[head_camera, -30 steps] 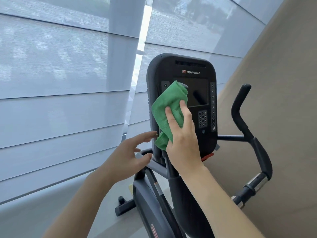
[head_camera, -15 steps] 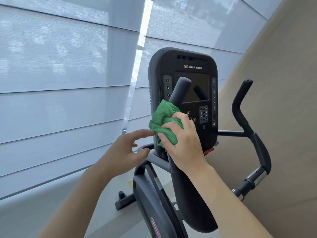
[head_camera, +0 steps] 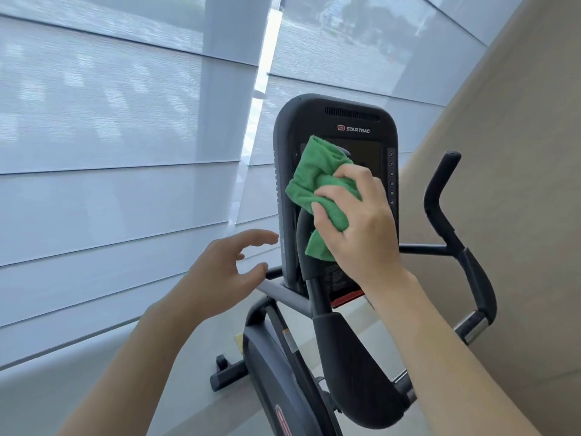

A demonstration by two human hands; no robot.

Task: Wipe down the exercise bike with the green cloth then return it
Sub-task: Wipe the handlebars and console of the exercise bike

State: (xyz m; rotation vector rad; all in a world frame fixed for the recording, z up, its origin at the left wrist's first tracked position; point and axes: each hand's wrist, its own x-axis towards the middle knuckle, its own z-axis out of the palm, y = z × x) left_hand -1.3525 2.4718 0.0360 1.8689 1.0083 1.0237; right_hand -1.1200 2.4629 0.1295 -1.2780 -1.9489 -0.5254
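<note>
My right hand (head_camera: 361,225) grips bunched fuzzy green cloth (head_camera: 317,187) against glossy black console (head_camera: 336,121) | left hand (head_camera: 220,275) open, fingers relaxed, beside console.

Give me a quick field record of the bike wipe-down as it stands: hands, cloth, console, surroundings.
right hand: grips the green cloth, pressing it on the console
left hand: open, holds nothing, beside the console's left edge
console: upright, black, marked STAR TRAC; screen partly covered by cloth
right handlebar: untouched
background: window blinds at left
cloth returned: not yet
</note>
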